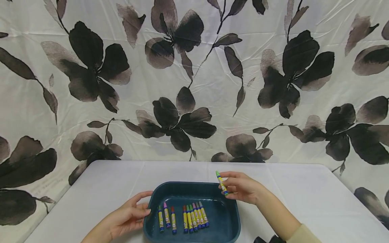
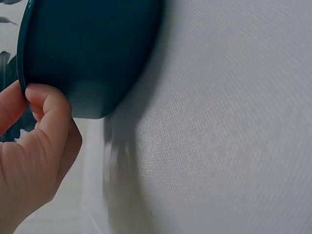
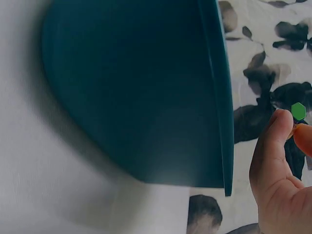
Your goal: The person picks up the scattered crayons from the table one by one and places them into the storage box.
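Note:
My right hand [image 1: 243, 188] pinches a light green crayon [image 1: 221, 183] with a yellow wrapper, tilted above the far right corner of a dark teal tray [image 1: 225, 226]. The right wrist view shows the crayon's flat green end [image 3: 298, 111] past the fingertips. At the tray's left side, my left hand [image 1: 127, 216] grips the rim; in the left wrist view, thumb and finger pinch the tray wall [image 2: 92, 53]. Inside the tray lie a dark green crayon [image 1: 161, 220], a purple crayon [image 1: 166, 216] and a red crayon [image 1: 173, 221], spaced apart. Beside them is a close row of several crayons [image 1: 195, 217].
The tray stands on a white-covered table [image 1: 273, 206], near its front. Behind the table hangs a white cloth [image 1: 231, 131] with a black and grey flower print. A dark shape [image 1: 268, 239] shows at the bottom edge, below the right forearm.

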